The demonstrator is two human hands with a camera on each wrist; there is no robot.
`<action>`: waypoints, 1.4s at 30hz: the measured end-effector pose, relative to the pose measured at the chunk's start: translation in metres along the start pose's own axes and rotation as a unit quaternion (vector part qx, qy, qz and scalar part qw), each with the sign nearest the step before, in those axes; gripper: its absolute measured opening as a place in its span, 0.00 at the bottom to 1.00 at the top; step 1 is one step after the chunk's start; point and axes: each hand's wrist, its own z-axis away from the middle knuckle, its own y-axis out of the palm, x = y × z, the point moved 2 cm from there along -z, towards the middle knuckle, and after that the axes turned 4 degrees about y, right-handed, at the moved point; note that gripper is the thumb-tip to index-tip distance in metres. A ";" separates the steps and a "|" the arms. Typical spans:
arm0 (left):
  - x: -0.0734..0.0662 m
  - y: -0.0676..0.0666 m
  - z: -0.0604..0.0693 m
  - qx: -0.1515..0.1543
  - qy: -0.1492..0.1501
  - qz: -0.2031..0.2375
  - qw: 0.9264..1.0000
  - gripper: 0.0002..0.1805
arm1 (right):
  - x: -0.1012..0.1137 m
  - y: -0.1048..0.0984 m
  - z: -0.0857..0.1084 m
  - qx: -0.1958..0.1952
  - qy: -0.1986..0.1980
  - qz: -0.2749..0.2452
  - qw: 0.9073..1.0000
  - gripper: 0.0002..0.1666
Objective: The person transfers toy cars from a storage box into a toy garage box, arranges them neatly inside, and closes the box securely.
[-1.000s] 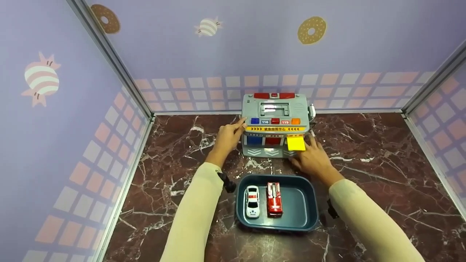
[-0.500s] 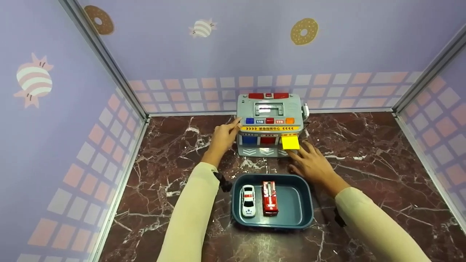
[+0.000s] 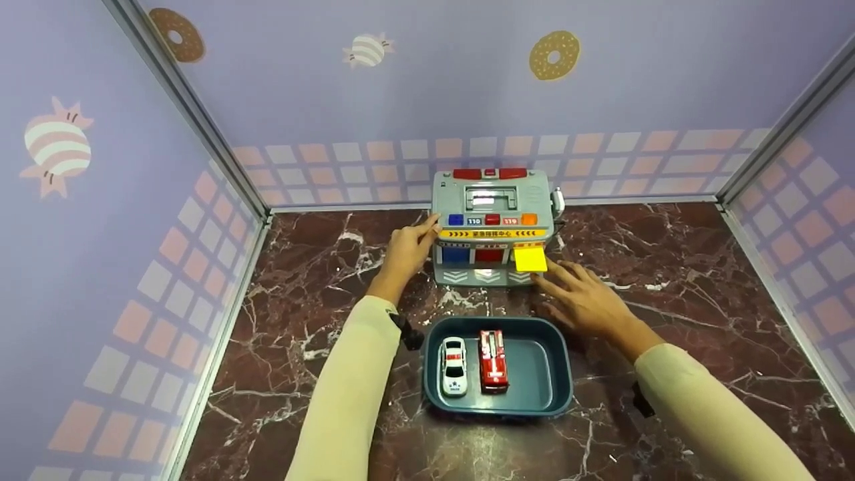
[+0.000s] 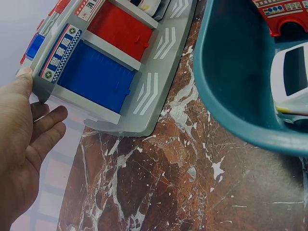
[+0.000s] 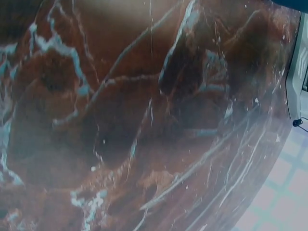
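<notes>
A grey toy rescue garage (image 3: 492, 230) with blue, red and yellow doors stands against the back wall. Its yellow door (image 3: 531, 259) is raised; the blue door (image 4: 98, 77) and red door (image 4: 120, 33) are down. Part of a white toy vehicle (image 4: 148, 6) shows in the bay past the red door. My left hand (image 3: 403, 257) touches the garage's left front corner with its fingertips, the other fingers loosely bent. My right hand (image 3: 588, 300), fingers extended, is beside the right front corner, fingertips near the ramp; contact there is unclear. The right wrist view shows no hand.
In front of the garage sits a dark teal tray (image 3: 434, 394) holding a white toy police car (image 3: 454, 366) and a red toy fire truck (image 3: 493, 361). Below lies a marbled brown tabletop (image 3: 320, 387). Purple panels (image 3: 454, 80) enclose the back and sides.
My right hand has drawn back from beneath the yellow door, rightward and toward me, its fingers spreading. The left hand stays at the garage corner. The head view has shifted slightly.
</notes>
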 end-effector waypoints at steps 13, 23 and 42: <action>0.000 -0.001 0.000 -0.001 0.001 -0.004 1.000 0.25 | -0.009 -0.019 -0.008 -0.074 -0.031 -0.003 0.997 0.28; 0.000 0.000 0.000 -0.001 0.006 0.006 1.000 0.25 | -0.010 -0.032 -0.030 -0.101 -0.013 -0.013 0.995 0.21; 0.002 0.000 0.001 -0.013 0.017 0.010 1.000 0.25 | 0.001 -0.028 -0.064 -0.030 0.071 -0.008 0.997 0.45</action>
